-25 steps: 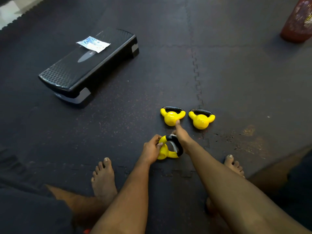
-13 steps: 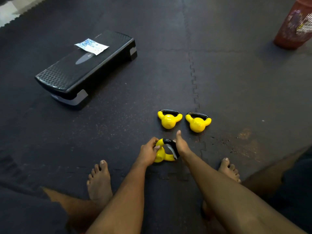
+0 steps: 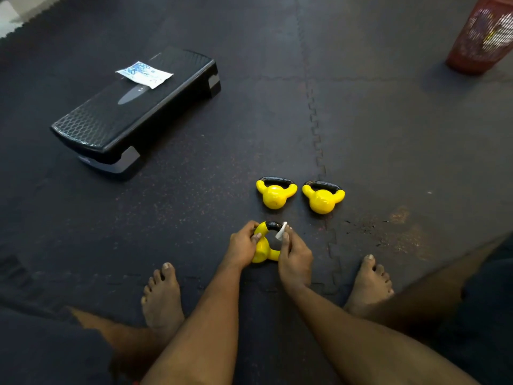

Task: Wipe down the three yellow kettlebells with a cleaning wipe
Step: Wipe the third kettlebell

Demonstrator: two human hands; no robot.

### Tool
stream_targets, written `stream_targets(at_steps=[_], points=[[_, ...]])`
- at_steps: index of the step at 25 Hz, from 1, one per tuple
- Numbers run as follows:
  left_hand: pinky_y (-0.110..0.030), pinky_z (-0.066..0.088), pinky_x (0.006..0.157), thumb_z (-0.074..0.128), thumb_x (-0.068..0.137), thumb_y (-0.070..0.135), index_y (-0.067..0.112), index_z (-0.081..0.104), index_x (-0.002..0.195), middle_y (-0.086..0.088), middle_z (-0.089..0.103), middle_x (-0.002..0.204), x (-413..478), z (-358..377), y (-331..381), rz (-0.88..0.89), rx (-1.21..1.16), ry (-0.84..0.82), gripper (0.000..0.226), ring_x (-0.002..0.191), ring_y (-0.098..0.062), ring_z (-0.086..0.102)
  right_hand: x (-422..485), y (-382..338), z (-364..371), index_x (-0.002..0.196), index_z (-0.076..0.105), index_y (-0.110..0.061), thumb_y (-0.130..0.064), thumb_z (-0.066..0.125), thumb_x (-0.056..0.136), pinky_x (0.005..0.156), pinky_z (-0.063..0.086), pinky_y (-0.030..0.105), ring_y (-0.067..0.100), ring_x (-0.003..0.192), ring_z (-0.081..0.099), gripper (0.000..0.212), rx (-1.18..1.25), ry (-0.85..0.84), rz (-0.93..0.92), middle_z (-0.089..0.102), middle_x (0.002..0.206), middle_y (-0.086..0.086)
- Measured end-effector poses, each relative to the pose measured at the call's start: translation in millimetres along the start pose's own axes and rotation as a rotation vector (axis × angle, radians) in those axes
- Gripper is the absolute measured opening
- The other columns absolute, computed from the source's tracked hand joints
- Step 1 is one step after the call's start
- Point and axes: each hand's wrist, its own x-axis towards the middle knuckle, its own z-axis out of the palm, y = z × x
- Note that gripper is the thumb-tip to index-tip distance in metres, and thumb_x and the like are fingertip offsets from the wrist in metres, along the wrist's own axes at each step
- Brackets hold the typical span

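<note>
Three small yellow kettlebells with black handle grips sit on the dark floor mat. Two stand side by side, the left one [image 3: 274, 196] and the right one [image 3: 322, 200]. The third, nearest kettlebell [image 3: 263, 250] lies tilted between my hands. My left hand [image 3: 241, 247] grips its left side. My right hand [image 3: 294, 257] pinches a white cleaning wipe [image 3: 281, 232] against the black handle on the right.
A black aerobic step [image 3: 133, 112] lies at the left with a pack of wipes [image 3: 144, 74] on top. A red mesh bin [image 3: 484, 34] stands at the far right. My bare feet [image 3: 162, 298] flank the kettlebell on the interlocking mat.
My right hand has drawn back from beyond the handle and now pinches the wipe on the grip. The near kettlebell has turned a little in my left hand.
</note>
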Motion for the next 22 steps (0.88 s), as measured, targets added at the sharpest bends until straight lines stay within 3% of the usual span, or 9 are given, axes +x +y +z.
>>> stream_targets(at_steps=[3,6,10,13,16,19,22], points=[[-0.030,0.045,0.081,0.057,0.094,0.021,0.019,0.061,0.109,-0.005,0.069,0.103,3.3,-0.1,-0.2,-0.007,-0.002,-0.008,0.016,0.097,-0.022,0.062,6.5,-5.1,-2.5,0.109,0.068,-0.013,-0.015,0.066,0.087,0.082,0.054,0.036,0.023,0.097,0.065,0.023,-0.075,0.052,-0.090,0.071,0.102,0.004],[-0.026,0.043,0.080,0.057,0.094,0.021,0.020,0.061,0.110,-0.004,0.069,0.105,2.3,-1.6,0.6,-0.019,0.005,-0.021,0.016,0.098,-0.021,0.062,17.9,-11.9,0.3,0.090,0.061,-0.014,-0.016,0.073,0.079,0.068,0.045,0.034,0.027,0.085,0.059,0.017,-0.219,0.033,-0.126,0.063,0.085,0.006],[-0.027,0.043,0.079,0.055,0.095,0.020,0.020,0.060,0.110,-0.005,0.068,0.107,-0.2,0.1,2.6,-0.021,0.010,-0.013,0.016,0.099,-0.022,0.061,24.3,-19.9,4.0,0.087,0.056,-0.015,-0.025,0.071,0.079,0.066,0.044,0.035,0.029,0.086,0.059,0.020,-0.316,0.046,-0.027,0.064,0.087,0.007],[-0.030,0.044,0.082,0.055,0.095,0.020,0.017,0.060,0.113,-0.007,0.068,0.108,0.7,-0.4,3.0,-0.019,0.022,-0.006,0.019,0.100,-0.024,0.061,20.2,-6.8,-2.5,0.089,0.058,-0.014,-0.027,0.070,0.081,0.065,0.045,0.034,0.034,0.087,0.062,0.020,-0.371,0.017,0.145,0.067,0.091,0.011],[-0.029,0.044,0.082,0.055,0.095,0.021,0.018,0.060,0.112,-0.006,0.068,0.108,-1.6,-0.4,2.8,-0.021,0.023,-0.010,0.018,0.101,-0.024,0.061,7.6,11.8,-13.6,0.084,0.059,-0.012,-0.030,0.070,0.082,0.063,0.044,0.032,0.034,0.084,0.063,0.021,-0.223,-0.031,0.296,0.067,0.085,0.012],[-0.028,0.043,0.083,0.054,0.095,0.021,0.018,0.060,0.113,-0.004,0.067,0.110,-1.0,-0.2,1.4,-0.025,0.016,-0.019,0.019,0.102,-0.023,0.061,7.6,4.3,-8.0,0.081,0.059,-0.014,-0.019,0.070,0.079,0.060,0.038,0.028,0.030,0.079,0.062,0.013,-0.120,0.030,0.263,0.066,0.080,0.009],[-0.032,0.046,0.087,0.055,0.095,0.022,0.020,0.060,0.112,-0.005,0.068,0.110,2.6,-0.9,0.8,-0.036,0.013,-0.024,0.018,0.103,-0.023,0.061,20.7,-17.8,2.9,0.081,0.058,-0.015,-0.015,0.068,0.078,0.058,0.037,0.030,0.027,0.075,0.059,0.010,-0.168,0.050,0.106,0.065,0.078,0.007]])
